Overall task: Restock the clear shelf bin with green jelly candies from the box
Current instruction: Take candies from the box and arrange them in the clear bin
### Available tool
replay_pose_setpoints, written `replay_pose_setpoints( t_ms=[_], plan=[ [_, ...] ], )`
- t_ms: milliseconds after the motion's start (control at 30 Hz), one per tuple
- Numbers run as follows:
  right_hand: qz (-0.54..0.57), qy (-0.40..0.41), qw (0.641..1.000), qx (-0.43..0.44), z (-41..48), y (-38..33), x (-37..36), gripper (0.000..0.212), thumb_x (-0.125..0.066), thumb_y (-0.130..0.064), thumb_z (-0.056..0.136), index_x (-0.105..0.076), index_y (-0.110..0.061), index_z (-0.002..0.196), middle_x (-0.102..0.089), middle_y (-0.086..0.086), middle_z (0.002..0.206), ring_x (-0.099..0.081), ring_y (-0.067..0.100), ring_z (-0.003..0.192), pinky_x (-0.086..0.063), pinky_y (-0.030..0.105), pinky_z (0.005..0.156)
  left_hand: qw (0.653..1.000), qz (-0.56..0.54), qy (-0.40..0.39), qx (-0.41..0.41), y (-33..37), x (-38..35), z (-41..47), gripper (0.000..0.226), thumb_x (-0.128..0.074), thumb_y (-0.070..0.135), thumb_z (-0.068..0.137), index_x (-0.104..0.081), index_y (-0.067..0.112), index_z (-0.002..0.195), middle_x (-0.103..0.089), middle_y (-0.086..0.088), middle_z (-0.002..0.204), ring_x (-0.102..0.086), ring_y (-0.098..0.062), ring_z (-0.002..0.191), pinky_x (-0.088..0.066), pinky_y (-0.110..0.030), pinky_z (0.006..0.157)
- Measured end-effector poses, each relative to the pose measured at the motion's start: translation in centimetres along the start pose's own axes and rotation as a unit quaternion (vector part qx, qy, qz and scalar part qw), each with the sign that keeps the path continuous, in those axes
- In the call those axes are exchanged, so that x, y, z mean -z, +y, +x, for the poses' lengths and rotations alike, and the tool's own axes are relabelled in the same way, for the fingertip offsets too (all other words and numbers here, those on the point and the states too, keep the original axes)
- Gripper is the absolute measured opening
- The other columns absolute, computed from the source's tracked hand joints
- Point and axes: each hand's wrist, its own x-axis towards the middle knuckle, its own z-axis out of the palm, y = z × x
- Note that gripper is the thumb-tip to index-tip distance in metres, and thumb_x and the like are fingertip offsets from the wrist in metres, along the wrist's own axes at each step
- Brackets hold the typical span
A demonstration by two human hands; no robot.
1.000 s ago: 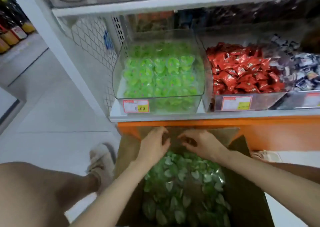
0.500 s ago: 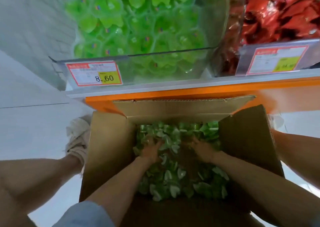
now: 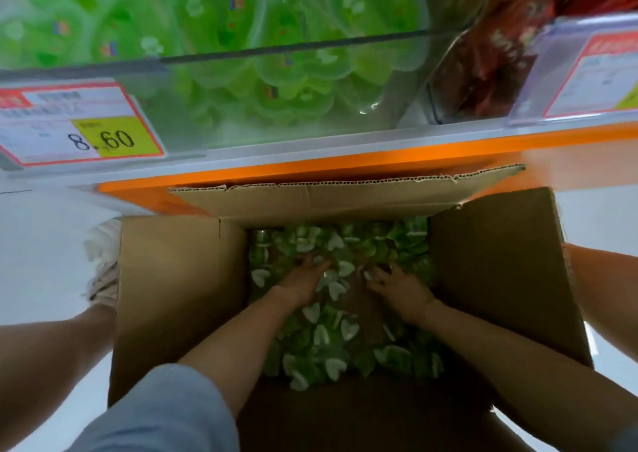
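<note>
Was a shop. Had a price tag (image 3: pixel 79 123) reading 8.60 clipped just above the orange shelf edge (image 3: pixel 328 167), a clear shelf bin (image 3: pixel 193 127) of green jelly candies (image 3: pixel 293 72) and red wrapped sweets (image 3: pixel 483 72) above that edge, a second price tag (image 3: pixel 593 79) above its right end.

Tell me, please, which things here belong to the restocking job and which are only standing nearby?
Belongs to the job:
cardboard box
green jelly candies inside it
clear shelf bin above
left hand and right hand, both down among the candies

Only nearby:
red-wrapped candies in the next bin
8.60 price tag
second price tag
shoe beside the box
</note>
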Motion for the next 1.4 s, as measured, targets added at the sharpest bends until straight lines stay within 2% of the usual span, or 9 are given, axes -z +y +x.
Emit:
replay_pose_setpoints(
  t_ms=[67, 133, 200, 333, 567, 733, 1000, 1100, 1400],
  plan=[
    [0.017, 0.033, 0.999, -0.007, 0.2, 0.1, -0.7, 0.063, -0.09, -0.027, 0.046, -0.072, -0.022, 0.106, -0.067, 0.013, 0.113, -0.064, 0.049, 0.084, -0.055, 0.034, 0.056, 1.0, -0.025, 0.012, -0.01, -0.2, -0.5, -0.5, 0.07, -0.054, 0.022, 0.092, -0.014, 0.021, 0.149, -0.004, -0.019, 0.154, -0.03, -0.035, 0.136, -0.029, -0.029, 0.106],
    [0.072, 0.023, 0.997, 0.009, 0.7, -0.1, -1.4, 0.047, -0.065, -0.018, 0.078, -0.061, -0.012, 0.124, -0.055, 0.02, 0.13, -0.054, 0.056, 0.103, -0.054, 0.049, 0.078, 0.998, -0.056, 0.022, -0.014, -0.6, -0.6, -1.3, 0.073, -0.06, 0.022, 0.088, -0.017, 0.018, 0.148, -0.007, -0.02, 0.153, -0.032, -0.033, 0.135, -0.031, -0.026, 0.103],
    [0.131, 0.067, 0.989, 0.001, 1.0, -0.8, -2.1, 0.049, -0.034, -0.011, 0.092, -0.043, -0.012, 0.139, -0.038, 0.018, 0.145, -0.039, 0.053, 0.123, -0.044, 0.052, 0.093, 0.996, -0.08, 0.036, -0.007, -1.0, -0.3, -2.1, 0.08, -0.064, 0.03, 0.085, -0.016, 0.017, 0.147, -0.012, -0.019, 0.152, -0.03, -0.031, 0.137, -0.03, -0.025, 0.103],
    [0.174, 0.063, 0.981, -0.063, 1.3, -1.5, -1.7, 0.05, -0.033, -0.011, 0.098, -0.029, -0.023, 0.147, -0.021, 0.002, 0.154, -0.023, 0.037, 0.138, -0.033, 0.039, 0.107, 0.992, -0.097, 0.074, 0.015, -1.2, 0.3, -3.5, 0.084, -0.064, 0.038, 0.083, -0.015, 0.019, 0.147, -0.025, -0.018, 0.149, -0.038, -0.033, 0.131, -0.035, -0.025, 0.099],
    [0.237, 0.082, 0.966, -0.056, -0.1, -2.6, -0.8, 0.042, -0.033, -0.006, 0.099, -0.042, -0.01, 0.14, -0.035, 0.014, 0.147, -0.031, 0.028, 0.135, -0.019, 0.028, 0.108, 0.983, -0.145, 0.109, 0.0, 0.9, 1.6, -7.2, 0.072, -0.067, 0.029, 0.083, -0.026, 0.027, 0.141, -0.032, -0.011, 0.144, -0.039, -0.028, 0.13, -0.034, -0.029, 0.107],
    [0.226, 0.051, 0.97, -0.071, -1.8, -3.5, -0.8, 0.052, -0.026, -0.012, 0.102, -0.007, -0.007, 0.15, -0.006, 0.016, 0.157, -0.011, 0.031, 0.144, -0.008, 0.037, 0.115, 0.975, -0.18, 0.126, -0.005, 2.7, 2.0, -10.7, 0.067, -0.067, 0.031, 0.083, -0.027, 0.035, 0.137, -0.034, -0.004, 0.141, -0.04, -0.024, 0.129, -0.034, -0.03, 0.105],
    [0.301, 0.06, 0.95, -0.058, -0.8, -3.4, -2.5, 0.05, -0.036, -0.009, 0.098, -0.026, -0.014, 0.147, -0.017, 0.013, 0.155, -0.021, 0.034, 0.14, -0.02, 0.04, 0.112, 0.969, -0.203, 0.14, 0.029, 3.4, 1.0, -13.9, 0.069, -0.066, 0.014, 0.083, -0.027, 0.037, 0.135, -0.037, -0.003, 0.14, -0.043, -0.02, 0.127, -0.039, -0.031, 0.102],
    [0.368, 0.09, 0.924, -0.047, -1.3, -3.1, -1.6, 0.047, -0.034, -0.012, 0.1, -0.03, -0.011, 0.146, -0.02, 0.011, 0.155, -0.022, 0.028, 0.141, -0.02, 0.032, 0.113, 0.966, -0.211, 0.147, 0.032, 3.1, 1.3, -14.4, 0.067, -0.066, 0.011, 0.082, -0.03, 0.036, 0.133, -0.041, -0.002, 0.136, -0.046, -0.019, 0.123, -0.04, -0.028, 0.098],
    [0.339, 0.148, 0.929, -0.009, -6.6, -3.2, 6.9, 0.053, -0.061, -0.003, 0.085, -0.049, -0.019, 0.134, -0.034, 0.01, 0.143, -0.04, 0.029, 0.129, -0.031, 0.025, 0.104, 0.957, -0.209, 0.2, 0.028, 4.5, 3.3, -17.6, 0.069, -0.067, 0.01, 0.08, -0.031, 0.037, 0.133, -0.041, -0.007, 0.136, -0.049, -0.026, 0.119, -0.041, -0.028, 0.094]
  ],
)
